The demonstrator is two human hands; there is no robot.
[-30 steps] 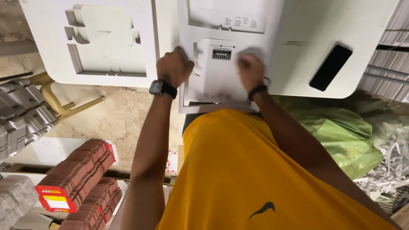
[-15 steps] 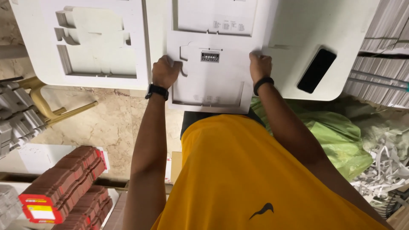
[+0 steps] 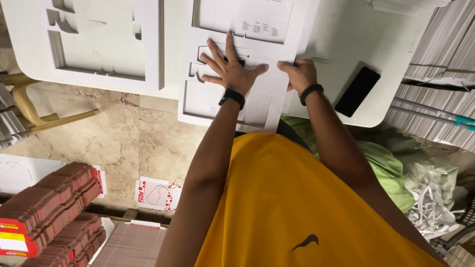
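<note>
Mid-frame, the left hand [image 3: 231, 69] lies open, fingers spread, on the card sheet [image 3: 222, 101]; the right hand [image 3: 298, 73] grips its right edge.

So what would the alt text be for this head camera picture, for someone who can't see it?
Seen from above, a person in a yellow shirt presses the left hand, fingers spread, flat on a white die-cut cardboard sheet on a white table, while the right hand grips the sheet's right edge. A black phone lies to the right.

left hand [image 3: 232, 69] flat on white die-cut card sheet [image 3: 217, 101] | right hand [image 3: 298, 73] gripping its edge | white table [image 3: 341, 29]
</note>
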